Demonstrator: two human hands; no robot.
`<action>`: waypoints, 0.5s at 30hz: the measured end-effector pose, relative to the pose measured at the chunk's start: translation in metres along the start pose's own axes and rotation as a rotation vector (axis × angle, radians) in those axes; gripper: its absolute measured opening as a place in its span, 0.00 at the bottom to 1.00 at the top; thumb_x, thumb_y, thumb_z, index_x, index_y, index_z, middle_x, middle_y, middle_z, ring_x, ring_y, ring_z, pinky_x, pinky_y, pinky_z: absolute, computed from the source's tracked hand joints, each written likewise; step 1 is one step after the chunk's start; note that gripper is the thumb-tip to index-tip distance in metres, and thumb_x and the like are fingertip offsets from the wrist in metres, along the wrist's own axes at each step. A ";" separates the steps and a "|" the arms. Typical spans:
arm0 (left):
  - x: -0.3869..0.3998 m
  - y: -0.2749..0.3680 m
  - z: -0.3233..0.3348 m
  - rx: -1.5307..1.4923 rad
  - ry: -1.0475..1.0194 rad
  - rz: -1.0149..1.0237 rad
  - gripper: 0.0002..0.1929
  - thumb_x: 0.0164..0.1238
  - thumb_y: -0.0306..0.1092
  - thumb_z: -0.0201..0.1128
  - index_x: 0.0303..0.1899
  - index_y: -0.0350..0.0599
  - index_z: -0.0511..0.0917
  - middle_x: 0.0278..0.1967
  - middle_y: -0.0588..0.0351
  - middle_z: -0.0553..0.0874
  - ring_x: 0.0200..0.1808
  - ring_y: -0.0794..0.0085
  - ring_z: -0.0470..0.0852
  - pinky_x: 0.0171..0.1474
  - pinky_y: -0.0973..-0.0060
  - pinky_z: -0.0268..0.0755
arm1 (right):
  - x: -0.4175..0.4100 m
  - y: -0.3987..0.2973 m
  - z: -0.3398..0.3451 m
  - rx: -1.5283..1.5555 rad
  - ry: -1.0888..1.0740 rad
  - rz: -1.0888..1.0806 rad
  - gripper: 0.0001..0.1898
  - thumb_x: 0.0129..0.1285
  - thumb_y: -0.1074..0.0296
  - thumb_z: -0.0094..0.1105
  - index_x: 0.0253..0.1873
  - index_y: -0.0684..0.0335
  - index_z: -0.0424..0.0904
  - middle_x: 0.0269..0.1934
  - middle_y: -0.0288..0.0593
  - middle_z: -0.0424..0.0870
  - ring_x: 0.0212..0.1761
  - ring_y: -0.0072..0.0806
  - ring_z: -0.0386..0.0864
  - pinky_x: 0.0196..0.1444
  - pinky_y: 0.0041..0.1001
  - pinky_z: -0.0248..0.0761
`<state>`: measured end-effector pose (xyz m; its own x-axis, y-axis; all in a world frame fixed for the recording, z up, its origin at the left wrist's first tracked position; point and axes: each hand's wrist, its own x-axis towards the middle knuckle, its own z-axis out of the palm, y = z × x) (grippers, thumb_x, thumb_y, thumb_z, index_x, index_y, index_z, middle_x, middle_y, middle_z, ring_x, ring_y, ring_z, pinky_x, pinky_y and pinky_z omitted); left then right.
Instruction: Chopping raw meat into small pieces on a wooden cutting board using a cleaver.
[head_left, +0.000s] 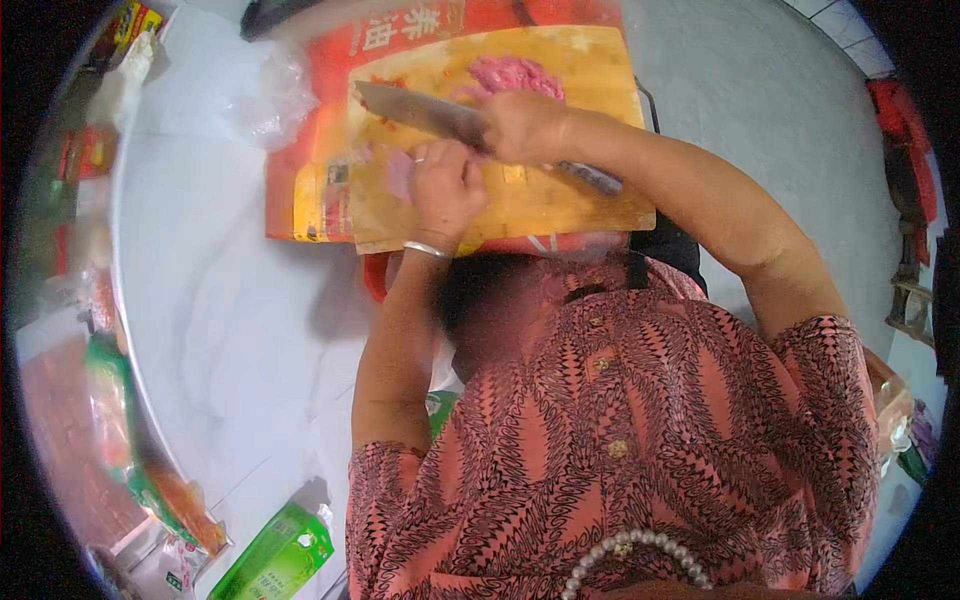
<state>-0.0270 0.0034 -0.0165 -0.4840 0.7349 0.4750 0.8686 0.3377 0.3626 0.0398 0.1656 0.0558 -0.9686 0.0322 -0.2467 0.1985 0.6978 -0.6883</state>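
My right hand grips a cleaver near the top of its handle, its blade reaching to the left over a wooden cutting board. The dark handle's end sticks out below my wrist. My left hand, with a ring and a silver bracelet, presses down on the board just below the blade. A pale pink piece of meat shows beside its fingers, partly covered by them. Beyond my right hand lies a heap of cut pink meat. Small red bits are scattered under the blade's tip.
Beneath the board is a red and yellow cardboard box bearing writing. A clear plastic bag lies on the pale floor to its left. A green package stands at the lower left, near shelves with packaged goods.
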 end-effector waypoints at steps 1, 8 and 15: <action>0.001 0.001 -0.001 0.004 0.004 0.008 0.05 0.46 0.23 0.61 0.27 0.45 0.78 0.30 0.51 0.80 0.36 0.57 0.77 0.43 0.65 0.68 | -0.003 0.006 -0.002 -0.001 0.009 -0.004 0.13 0.53 0.71 0.51 0.38 0.75 0.77 0.22 0.57 0.80 0.18 0.40 0.80 0.24 0.35 0.76; 0.001 0.007 -0.003 -0.106 0.054 0.026 0.05 0.48 0.23 0.61 0.29 0.45 0.80 0.29 0.53 0.80 0.36 0.58 0.77 0.43 0.65 0.68 | -0.052 0.031 -0.020 0.272 0.042 0.187 0.09 0.61 0.72 0.47 0.34 0.73 0.73 0.15 0.46 0.73 0.11 0.30 0.71 0.15 0.31 0.66; 0.008 0.022 0.001 -0.144 -0.007 0.062 0.07 0.49 0.24 0.62 0.32 0.42 0.81 0.32 0.51 0.82 0.40 0.56 0.78 0.47 0.63 0.68 | -0.059 0.049 -0.014 -0.224 0.299 -0.257 0.11 0.58 0.67 0.51 0.30 0.71 0.74 0.22 0.59 0.76 0.23 0.51 0.76 0.29 0.43 0.69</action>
<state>-0.0117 0.0167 -0.0056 -0.4288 0.7558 0.4949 0.8724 0.2041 0.4442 0.1046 0.2076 0.0461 -0.9894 0.0198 0.1436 -0.0598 0.8467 -0.5288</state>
